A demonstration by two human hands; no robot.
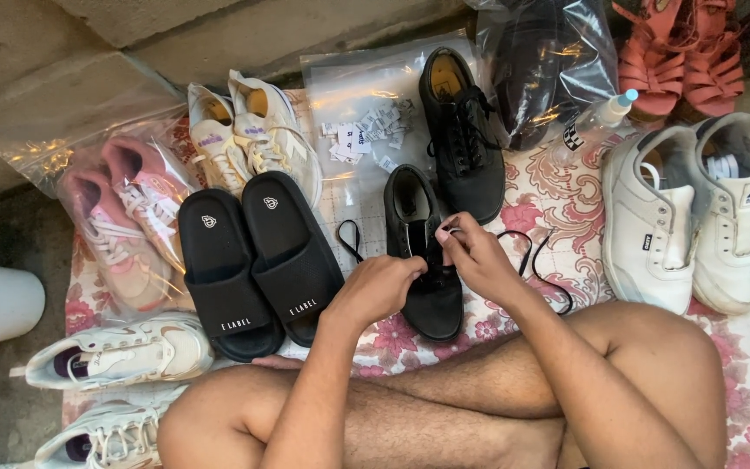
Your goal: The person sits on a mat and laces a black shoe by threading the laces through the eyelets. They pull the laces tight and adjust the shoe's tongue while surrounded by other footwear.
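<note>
Both hands are working together over one black sneaker (423, 252) lying on the floral cloth (557, 204) just in front of the crossed legs. The left hand (379, 287) is closing its fingers on the shoe's throat near the middle eyelets, while the right hand (475, 256) is pinching the black lace (531, 260) at the upper eyelets; the fingertips are nearly touching one another.

The lacing appears only partly done: long loops of lace are trailing loose on the cloth at the shoe's 3 o'clock, and a shorter end is sticking out at its 9 o'clock, so most of the threading and the tying seem left to do.

Its mate, a second black sneaker (462, 130), is lying at 12 o'clock with its laces already in. At 9 o'clock a pair of black slides (258, 260) is sitting, with cream sneakers (253, 130) beyond them and pink sneakers in a clear bag (123, 217) further left. At 3 o'clock a pair of white sneakers (687, 208) is resting; a spray bottle (605, 117) is lying toward 1 o'clock.
</note>
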